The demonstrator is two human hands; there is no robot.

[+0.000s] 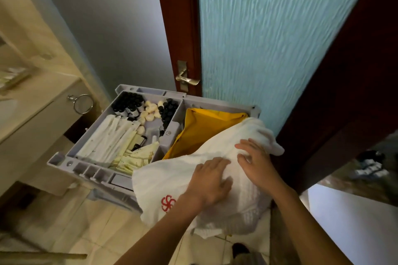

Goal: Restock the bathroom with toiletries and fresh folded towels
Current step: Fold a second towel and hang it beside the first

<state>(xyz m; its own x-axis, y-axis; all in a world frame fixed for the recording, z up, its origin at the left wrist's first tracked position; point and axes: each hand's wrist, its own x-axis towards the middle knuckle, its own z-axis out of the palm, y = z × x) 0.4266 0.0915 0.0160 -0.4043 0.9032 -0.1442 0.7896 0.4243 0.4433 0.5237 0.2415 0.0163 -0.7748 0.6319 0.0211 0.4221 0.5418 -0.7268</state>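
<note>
Clearly mid-handling of a white towel [183, 176], draped over the near right corner of a grey cart tray [64, 160] and hanging down past its edge toward the tiled floor [90, 221]. Left hand [210, 180] pressed flat on top of the towel, fingers [217, 164] spread fairly wide, not pinching anything. Right hand [256, 162] just beside it, fingers slightly curled and splayed on the cloth, resting rather than gripping. Probably smoothing or gathering the towel with both palms so as to fold or lift it in 1 piece. Red stitched logo [167, 203] visible on the hanging part, near the left wrist. Under the towel, a yellow bag [200, 127] lining the right compartment; likely for used linen, though not certain. Left compartment packed with toiletries: small bottles with black caps [129, 100] at the far end, round white soaps [150, 112] beside them, long white wrapped packets [107, 137] nearer. Sorted that way, presumably, for quick picking. Cart parked against a wooden door with blue textured glass [269, 38], brass handle [186, 78] just above the tray. Pale tabletop [32, 97] with a chrome towel ring [83, 103] at far left, apart from the cart. Toiletries seemingly not yet carried over.
</note>
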